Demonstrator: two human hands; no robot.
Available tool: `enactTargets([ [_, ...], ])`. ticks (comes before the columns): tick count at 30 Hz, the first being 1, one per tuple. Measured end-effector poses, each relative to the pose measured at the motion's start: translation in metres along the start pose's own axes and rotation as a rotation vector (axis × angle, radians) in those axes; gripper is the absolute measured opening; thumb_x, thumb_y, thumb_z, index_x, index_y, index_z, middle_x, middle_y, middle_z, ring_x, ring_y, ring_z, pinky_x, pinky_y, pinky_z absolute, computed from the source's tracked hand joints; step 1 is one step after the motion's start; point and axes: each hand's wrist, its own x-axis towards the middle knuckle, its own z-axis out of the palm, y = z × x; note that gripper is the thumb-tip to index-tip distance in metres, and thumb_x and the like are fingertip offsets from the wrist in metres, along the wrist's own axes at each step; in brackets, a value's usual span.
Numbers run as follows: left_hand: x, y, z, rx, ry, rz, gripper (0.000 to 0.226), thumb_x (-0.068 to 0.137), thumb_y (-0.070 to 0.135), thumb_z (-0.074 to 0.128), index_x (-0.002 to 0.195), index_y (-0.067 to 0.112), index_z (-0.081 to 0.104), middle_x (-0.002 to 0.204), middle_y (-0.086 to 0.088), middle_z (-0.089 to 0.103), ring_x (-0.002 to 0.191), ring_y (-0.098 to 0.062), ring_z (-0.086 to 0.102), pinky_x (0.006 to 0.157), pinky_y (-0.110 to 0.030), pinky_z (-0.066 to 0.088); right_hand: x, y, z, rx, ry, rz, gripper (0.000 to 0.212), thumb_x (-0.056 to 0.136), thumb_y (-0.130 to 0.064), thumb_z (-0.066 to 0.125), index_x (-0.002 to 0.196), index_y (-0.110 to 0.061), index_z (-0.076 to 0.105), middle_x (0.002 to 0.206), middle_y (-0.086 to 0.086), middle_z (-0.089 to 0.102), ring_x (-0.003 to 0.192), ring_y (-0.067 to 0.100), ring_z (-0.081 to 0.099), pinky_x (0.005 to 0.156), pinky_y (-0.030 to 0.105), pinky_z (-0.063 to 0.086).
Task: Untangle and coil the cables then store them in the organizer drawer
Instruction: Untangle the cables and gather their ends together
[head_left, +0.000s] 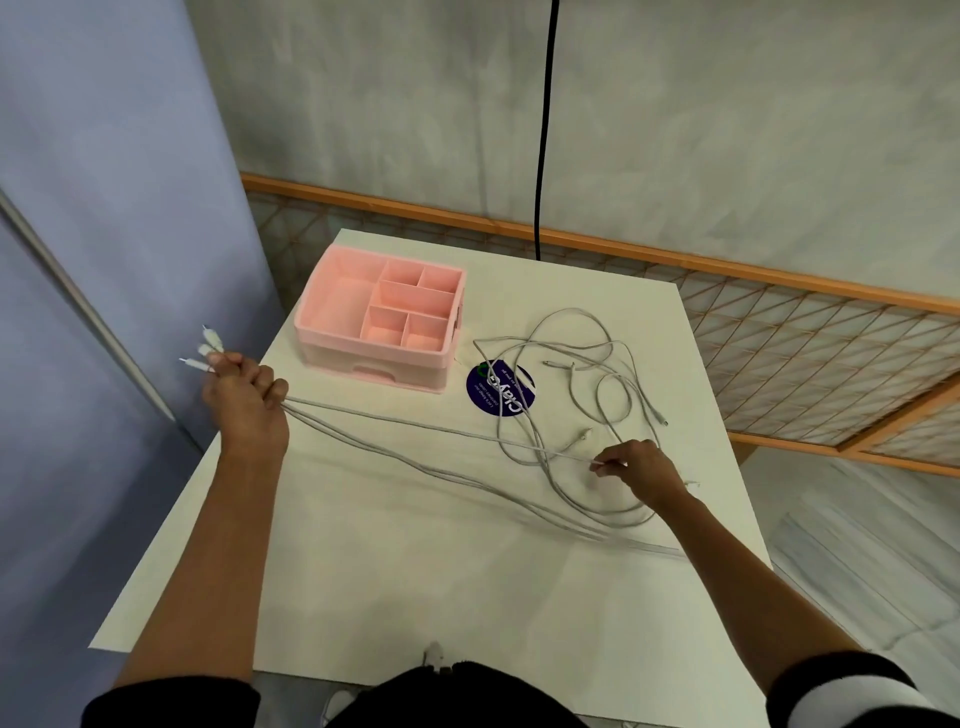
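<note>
Several white cables (571, 395) lie in a loose tangle on the right half of the white table (415, 571). My left hand (247, 400) is shut on the cable ends at the table's left edge, with three white plugs (208, 351) sticking out above the fist. From it the strands run taut across the table to the right. My right hand (641, 470) pinches one cable strand just below the tangle. The pink organizer (382, 317) stands at the back left of the table, its open top divided into compartments and its drawer shut.
A round dark blue sticker (498, 387) lies under the tangle, right of the organizer. A black cord (545, 130) hangs down the wall behind the table. A wooden lattice screen (779, 332) stands at the right. A blue panel (104, 260) is close on the left.
</note>
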Motion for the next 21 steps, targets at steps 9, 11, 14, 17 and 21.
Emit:
enactTargets([
  [9, -0.012, -0.013, 0.013, 0.257, -0.144, 0.076, 0.031, 0.104, 0.029, 0.034, 0.075, 0.025, 0.043, 0.043, 0.015, 0.038, 0.038, 0.0, 0.029, 0.037, -0.011, 0.022, 0.007, -0.046, -0.037, 0.028, 0.116, -0.127, 0.012, 0.075, -0.022, 0.077, 0.086, -0.017, 0.078, 0.082, -0.001, 0.074, 0.071, 0.007, 0.06, 0.057, 0.008, 0.037],
  [11, -0.025, -0.025, 0.025, 0.42, -0.264, 0.077, 0.029, 0.105, 0.024, 0.034, 0.077, 0.025, 0.044, 0.047, 0.015, 0.042, 0.037, 0.002, 0.031, 0.037, -0.011, 0.023, 0.01, -0.065, -0.04, 0.016, 0.095, -0.16, 0.012, 0.077, -0.019, 0.076, 0.088, -0.016, 0.077, 0.081, 0.001, 0.074, 0.071, 0.011, 0.061, 0.056, 0.01, 0.037],
  [14, -0.048, -0.046, 0.043, 0.684, -0.459, 0.082, 0.026, 0.105, 0.026, 0.032, 0.082, 0.024, 0.046, 0.065, 0.007, 0.053, 0.046, 0.001, 0.039, 0.041, -0.012, 0.026, 0.015, -0.091, -0.041, 0.037, 0.079, -0.215, 0.014, 0.076, -0.02, 0.077, 0.089, -0.016, 0.078, 0.078, -0.001, 0.072, 0.071, 0.012, 0.06, 0.063, 0.025, 0.045],
  [17, -0.064, -0.066, 0.057, 0.837, -0.654, 0.046, 0.023, 0.105, 0.026, 0.027, 0.1, 0.014, 0.046, 0.091, 0.0, 0.069, 0.069, -0.003, 0.059, 0.039, -0.009, 0.028, 0.018, -0.113, -0.039, 0.06, 0.07, -0.297, 0.016, 0.077, -0.021, 0.076, 0.093, -0.017, 0.077, 0.076, -0.003, 0.068, 0.064, 0.005, 0.052, 0.062, 0.025, 0.037],
  [21, -0.079, -0.088, 0.06, 1.032, -0.761, -0.067, 0.024, 0.105, 0.028, 0.027, 0.093, 0.018, 0.045, 0.101, -0.003, 0.069, 0.085, -0.018, 0.059, 0.042, -0.016, 0.031, 0.018, -0.138, -0.039, 0.058, 0.081, -0.418, 0.02, 0.077, -0.023, 0.076, 0.097, -0.017, 0.077, 0.086, 0.002, 0.074, 0.07, 0.006, 0.053, 0.066, 0.026, 0.04],
])
